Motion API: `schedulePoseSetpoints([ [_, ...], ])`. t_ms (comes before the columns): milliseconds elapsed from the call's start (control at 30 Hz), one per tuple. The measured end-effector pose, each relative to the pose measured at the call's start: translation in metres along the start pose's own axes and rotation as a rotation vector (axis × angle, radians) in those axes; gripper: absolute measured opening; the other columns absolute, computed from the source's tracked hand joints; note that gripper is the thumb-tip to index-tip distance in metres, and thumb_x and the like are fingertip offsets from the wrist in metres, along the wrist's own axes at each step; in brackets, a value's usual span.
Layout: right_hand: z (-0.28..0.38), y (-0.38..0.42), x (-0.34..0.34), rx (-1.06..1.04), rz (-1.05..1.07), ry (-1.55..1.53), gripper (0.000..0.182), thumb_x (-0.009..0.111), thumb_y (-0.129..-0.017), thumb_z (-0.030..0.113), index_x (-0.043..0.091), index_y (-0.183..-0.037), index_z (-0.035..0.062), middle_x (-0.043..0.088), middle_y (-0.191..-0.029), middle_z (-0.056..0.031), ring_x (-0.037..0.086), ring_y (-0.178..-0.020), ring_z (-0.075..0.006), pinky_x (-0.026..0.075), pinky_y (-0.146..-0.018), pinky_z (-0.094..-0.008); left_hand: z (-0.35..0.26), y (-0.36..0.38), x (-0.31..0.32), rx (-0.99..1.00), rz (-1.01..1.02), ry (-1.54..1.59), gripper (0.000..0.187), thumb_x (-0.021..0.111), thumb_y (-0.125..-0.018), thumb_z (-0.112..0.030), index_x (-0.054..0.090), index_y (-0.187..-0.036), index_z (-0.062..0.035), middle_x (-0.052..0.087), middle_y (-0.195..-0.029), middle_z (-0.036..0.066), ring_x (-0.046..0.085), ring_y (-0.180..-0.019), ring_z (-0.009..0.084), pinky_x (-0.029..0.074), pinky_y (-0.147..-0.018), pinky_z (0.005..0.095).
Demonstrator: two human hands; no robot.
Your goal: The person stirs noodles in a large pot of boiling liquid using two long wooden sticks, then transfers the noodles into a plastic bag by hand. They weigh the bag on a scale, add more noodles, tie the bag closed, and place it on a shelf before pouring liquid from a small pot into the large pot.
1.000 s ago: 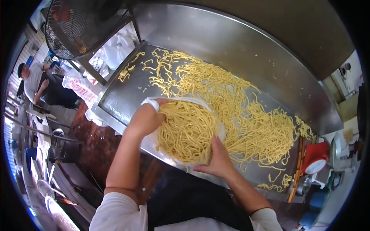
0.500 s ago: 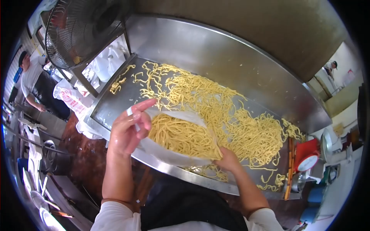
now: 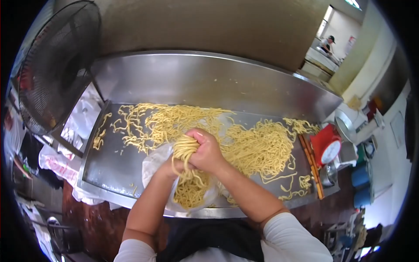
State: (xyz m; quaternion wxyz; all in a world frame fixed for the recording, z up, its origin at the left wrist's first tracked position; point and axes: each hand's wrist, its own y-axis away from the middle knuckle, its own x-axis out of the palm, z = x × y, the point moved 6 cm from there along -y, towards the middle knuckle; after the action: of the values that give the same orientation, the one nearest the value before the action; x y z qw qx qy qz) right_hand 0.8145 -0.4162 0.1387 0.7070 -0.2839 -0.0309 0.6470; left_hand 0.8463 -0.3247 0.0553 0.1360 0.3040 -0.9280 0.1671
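My right hand (image 3: 206, 150) is closed around a thick bundle of yellow noodles (image 3: 185, 147), raised above a white plastic bag (image 3: 155, 165). Strands trail from the bundle down towards the bag's mouth. More noodles (image 3: 190, 192) lie inside the bag, which is at the front edge of a steel tray table (image 3: 107, 168). My left hand (image 3: 171, 168) is just under the bundle, against the bag and close to my right hand. Its fingers are hidden behind the noodles and the right hand.
Loose noodles (image 3: 259, 146) spread over the tray. A fan (image 3: 56, 65) stands at the left. Wooden sticks (image 3: 310, 166) lie by a red scale (image 3: 326, 144) on the right. White plastic bags (image 3: 61, 163) sit on the left. Another person (image 3: 326, 45) is in the far room.
My right hand has left the bag's edge and now grips a noodle bundle. My left hand has moved right and lower, below the bundle. The view has turned to the right.
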Motion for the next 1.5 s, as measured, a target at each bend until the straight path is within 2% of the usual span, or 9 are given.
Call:
schedulePoseSetpoints([
  [67, -0.013, 0.010, -0.007, 0.015, -0.022, 0.010, 0.036, 0.080, -0.068, 0.013, 0.063, -0.098, 0.0041, 0.061, -0.101, -0.0057, 0.057, -0.093, -0.0158, 0.047, -0.082, -0.0305, -0.011, 0.005, 0.007, -0.076, -0.122, 0.015, 0.069, 0.083, -0.062, -0.012, 0.054, -0.124, -0.0018, 0.059, -0.123, 0.008, 0.056, -0.110, 0.0176, 0.046, -0.095, 0.0320],
  [133, -0.044, 0.037, 0.008, 0.486, 0.148, -0.362, 0.043, 0.082, -0.071, 0.024, 0.064, -0.106, 0.0044, 0.062, -0.114, -0.0095, 0.058, -0.104, -0.0213, 0.046, -0.088, -0.0337, -0.031, 0.016, -0.013, -0.124, -0.312, 0.036, 0.062, 0.082, -0.065, -0.013, 0.058, -0.121, -0.0034, 0.063, -0.115, 0.007, 0.060, -0.103, 0.0194, 0.049, -0.091, 0.0330],
  [233, -0.081, 0.090, 0.004, 0.340, 0.631, 0.246, 0.051, 0.079, -0.073, 0.037, 0.065, -0.111, 0.0063, 0.067, -0.105, -0.0144, 0.063, -0.099, -0.0261, 0.049, -0.087, -0.0347, -0.064, 0.040, -0.043, -0.065, -0.403, -0.039, 0.059, 0.081, -0.067, -0.015, 0.058, -0.121, -0.0041, 0.067, -0.108, 0.009, 0.064, -0.097, 0.0202, 0.050, -0.088, 0.0331],
  [367, -0.145, 0.108, -0.104, 0.545, 0.197, 0.407, 0.026, 0.072, -0.073, 0.009, 0.069, -0.098, 0.0092, 0.069, -0.087, -0.0084, 0.065, -0.081, -0.0203, 0.050, -0.074, -0.0329, -0.089, 0.073, -0.032, -0.213, 0.039, -1.157, 0.048, 0.074, -0.071, -0.020, 0.062, -0.115, -0.0071, 0.068, -0.101, 0.012, 0.066, -0.095, 0.0244, 0.052, -0.083, 0.0369],
  [433, -0.190, 0.115, -0.159, 0.548, 0.062, 0.478, 0.033, 0.070, -0.067, -0.001, 0.070, -0.098, 0.0089, 0.068, -0.089, -0.0078, 0.065, -0.082, -0.0205, 0.051, -0.074, -0.0317, -0.065, 0.088, -0.025, -0.840, 0.064, -1.511, 0.042, 0.065, -0.075, -0.026, 0.065, -0.111, -0.0040, 0.067, -0.107, 0.018, 0.065, -0.099, 0.0293, 0.050, -0.087, 0.0385],
  [1233, -0.277, 0.117, -0.407, 0.690, -0.584, 0.640, 0.021, 0.056, -0.080, 0.004, 0.073, -0.092, 0.0043, 0.066, -0.078, -0.0062, 0.058, -0.069, -0.0140, 0.044, -0.063, -0.0295, -0.052, 0.111, -0.099, -1.038, -0.174, -1.573, 0.040, 0.050, -0.080, -0.033, 0.071, -0.099, -0.0050, 0.068, -0.102, 0.018, 0.065, -0.097, 0.0318, 0.050, -0.085, 0.0399],
  [1333, -0.292, 0.129, -0.387, 0.766, -0.652, 0.267, 0.014, 0.065, -0.088, 0.019, 0.070, -0.092, 0.0058, 0.058, -0.067, -0.0059, 0.048, -0.055, -0.0171, 0.041, -0.055, -0.0340, -0.057, 0.108, -0.094, -1.055, -0.179, -1.612, 0.039, 0.051, -0.080, -0.032, 0.071, -0.099, -0.0054, 0.068, -0.102, 0.017, 0.065, -0.097, 0.0313, 0.051, -0.085, 0.0399],
  [1400, -0.263, 0.150, -0.363, 1.170, -0.876, 0.186, 0.013, 0.062, -0.089, 0.016, 0.066, -0.095, 0.0051, 0.048, -0.063, -0.0031, 0.039, -0.048, -0.0160, 0.031, -0.045, -0.0344, -0.058, 0.109, -0.094, -1.106, -0.154, -1.616, 0.038, 0.051, -0.080, -0.032, 0.071, -0.099, -0.0055, 0.068, -0.102, 0.017, 0.065, -0.096, 0.0311, 0.051, -0.085, 0.0399],
  [1500, -0.309, 0.190, -0.370, 1.152, -0.917, 0.039, 0.016, 0.058, -0.091, 0.020, 0.062, -0.094, 0.0049, 0.041, -0.060, -0.0016, 0.034, -0.045, -0.0141, 0.023, -0.042, -0.0341, -0.060, 0.108, -0.099, -1.104, -0.236, -1.648, 0.038, 0.053, -0.080, -0.033, 0.071, -0.099, -0.0063, 0.068, -0.102, 0.017, 0.065, -0.097, 0.0301, 0.051, -0.084, 0.0400],
])
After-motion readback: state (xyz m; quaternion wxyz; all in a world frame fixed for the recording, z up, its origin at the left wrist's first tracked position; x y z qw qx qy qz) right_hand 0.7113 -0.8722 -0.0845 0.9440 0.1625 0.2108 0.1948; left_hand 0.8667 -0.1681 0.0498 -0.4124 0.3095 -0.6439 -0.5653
